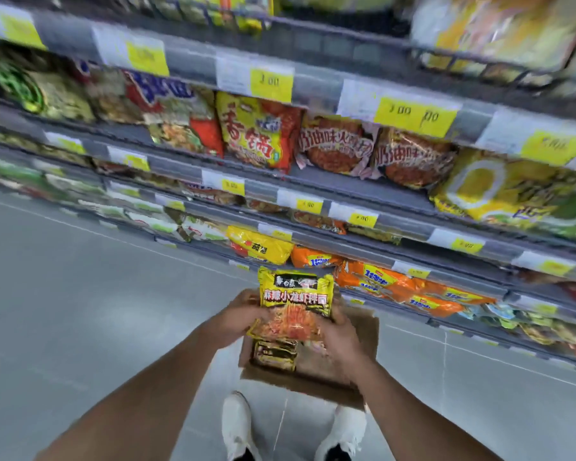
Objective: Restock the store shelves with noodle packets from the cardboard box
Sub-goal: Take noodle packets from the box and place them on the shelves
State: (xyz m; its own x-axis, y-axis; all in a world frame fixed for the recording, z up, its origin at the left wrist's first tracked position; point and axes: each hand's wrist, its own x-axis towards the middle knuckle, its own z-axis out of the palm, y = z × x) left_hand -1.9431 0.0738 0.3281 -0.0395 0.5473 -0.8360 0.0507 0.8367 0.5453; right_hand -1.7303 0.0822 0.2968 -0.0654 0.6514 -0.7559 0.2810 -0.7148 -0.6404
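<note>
A yellow noodle packet (295, 302) with a black label and red print is held upright above the cardboard box (363, 331). My left hand (236, 316) grips its left edge and my right hand (338, 329) grips its lower right corner. The open box sits on the floor in front of my feet, with more dark yellow packets (275, 356) stacked inside. The store shelves (340, 186) run across the view ahead, stocked with noodle packets in several colours.
Grey floor (80, 294) stretches to the left of the box. My white shoes (236, 427) stand just behind it. Orange packets (379, 281) and a yellow packet (260, 244) fill the low shelf nearest the box. Yellow price tags (416, 116) line the shelf edges.
</note>
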